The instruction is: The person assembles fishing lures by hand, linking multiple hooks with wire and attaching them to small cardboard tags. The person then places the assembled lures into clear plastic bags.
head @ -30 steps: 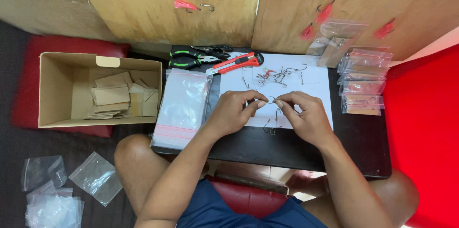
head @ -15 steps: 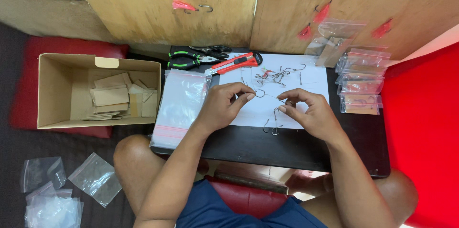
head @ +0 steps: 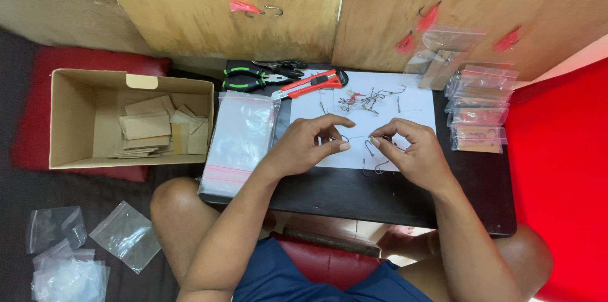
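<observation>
I sit at a small black table [head: 354, 194] with a white paper sheet [head: 418, 109] on it. My left hand [head: 307, 147] rests on the sheet, its thumb and fingers pinched on a small metal fish hook [head: 344, 139]. Close to its right, my right hand [head: 415, 153] pinches another fish hook [head: 368, 147] at its fingertips. The two hands' fingertips nearly meet. A loose pile of hooks [head: 367, 99] lies at the far side of the sheet, and a few more hooks [head: 375, 166] lie just under my right hand.
A stack of clear zip bags [head: 240, 137] lies left of the sheet. Green-handled pliers [head: 253, 77] and a red utility knife [head: 310, 83] lie behind. Filled bags [head: 478, 109] are stacked at right. A box [head: 69, 118] of card pieces and loose bags [head: 69, 257] are on the floor.
My hands moved apart half a second ago, the left one lifting a hook; now they have come close together again near the sheet's front edge.
</observation>
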